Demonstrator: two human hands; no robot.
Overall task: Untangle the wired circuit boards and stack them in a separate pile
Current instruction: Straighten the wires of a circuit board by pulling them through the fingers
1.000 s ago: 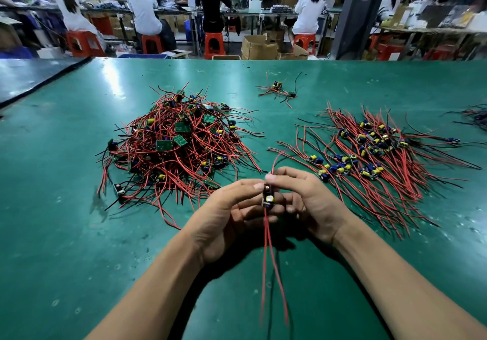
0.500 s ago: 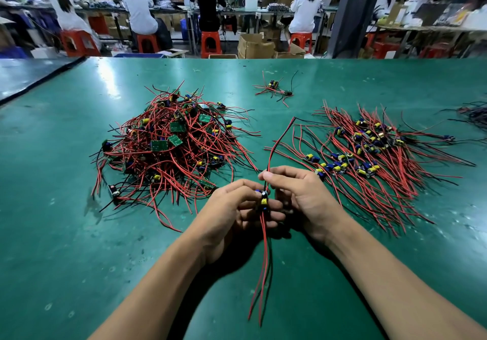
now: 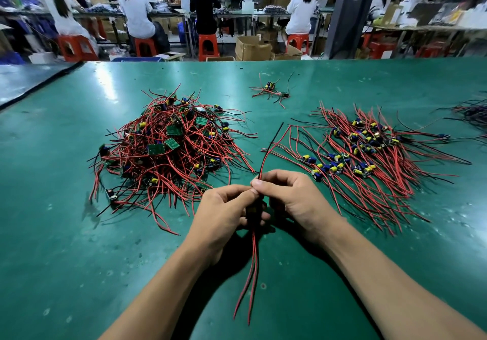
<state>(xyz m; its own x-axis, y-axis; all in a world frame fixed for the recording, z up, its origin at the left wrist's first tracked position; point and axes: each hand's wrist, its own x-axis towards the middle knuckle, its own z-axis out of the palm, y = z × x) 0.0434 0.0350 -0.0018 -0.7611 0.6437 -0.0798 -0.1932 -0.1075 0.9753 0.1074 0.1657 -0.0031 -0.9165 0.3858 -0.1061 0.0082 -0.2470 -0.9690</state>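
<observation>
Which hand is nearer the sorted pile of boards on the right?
Right. The right hand is just left of the sorted pile, near its front edge; the left hand is farther left, closer to the tangled heap. Both pinch one wired circuit board.

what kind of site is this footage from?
Most likely an electronics assembly workshop. Heaps of small wired circuit boards lie on a green bench mat; behind, workers in white caps sit on red stools, with cardboard boxes on the floor.
</observation>
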